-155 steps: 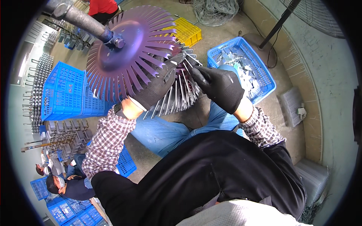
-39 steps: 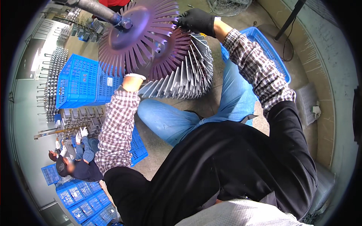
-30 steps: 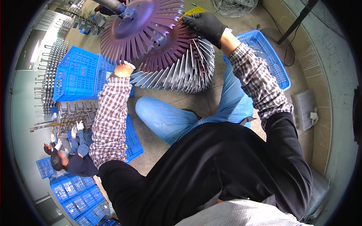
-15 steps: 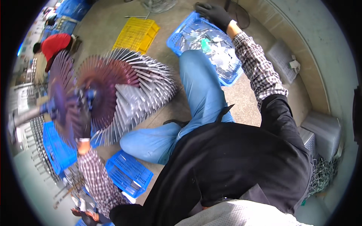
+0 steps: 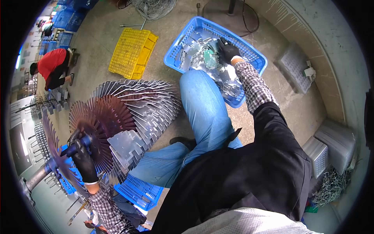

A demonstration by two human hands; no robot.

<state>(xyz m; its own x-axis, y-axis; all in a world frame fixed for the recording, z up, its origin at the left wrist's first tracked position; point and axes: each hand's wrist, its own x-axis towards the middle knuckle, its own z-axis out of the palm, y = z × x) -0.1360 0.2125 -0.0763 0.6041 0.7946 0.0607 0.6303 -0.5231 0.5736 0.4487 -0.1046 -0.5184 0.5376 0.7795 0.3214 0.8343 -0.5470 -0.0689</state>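
Observation:
In a black glove, my left hand [image 5: 83, 158] is closed around the blue-stained shaft [image 5: 71, 150] of a large rotary rack. Toothed reddish-brown discs [image 5: 102, 121] sit on this shaft. Many thin metal plates [image 5: 154, 117] fan out from their slots on the far and right sides. My right hand [image 5: 230, 52], also gloved in black, reaches into a blue plastic basket [image 5: 254, 60] at the upper right. Its fingers curl onto the loose flat metal pieces [image 5: 230, 80] inside, partly hidden among them. A green piece [image 5: 211, 58] lies just left of that hand.
A yellow crate [image 5: 128, 50] lies on the floor beyond the rack. Another blue basket [image 5: 142, 191] is by my left forearm. Grey trays [image 5: 296, 68] stand along the right wall. A person in red [image 5: 52, 64] bends down at the far left. Coiled wire [image 5: 154, 7] lies at the back.
My right hand has moved from above the basket's far edge down into the metal pieces. The rack, blurred before, now looks sharp and has turned. My left hand has shifted lower on it.

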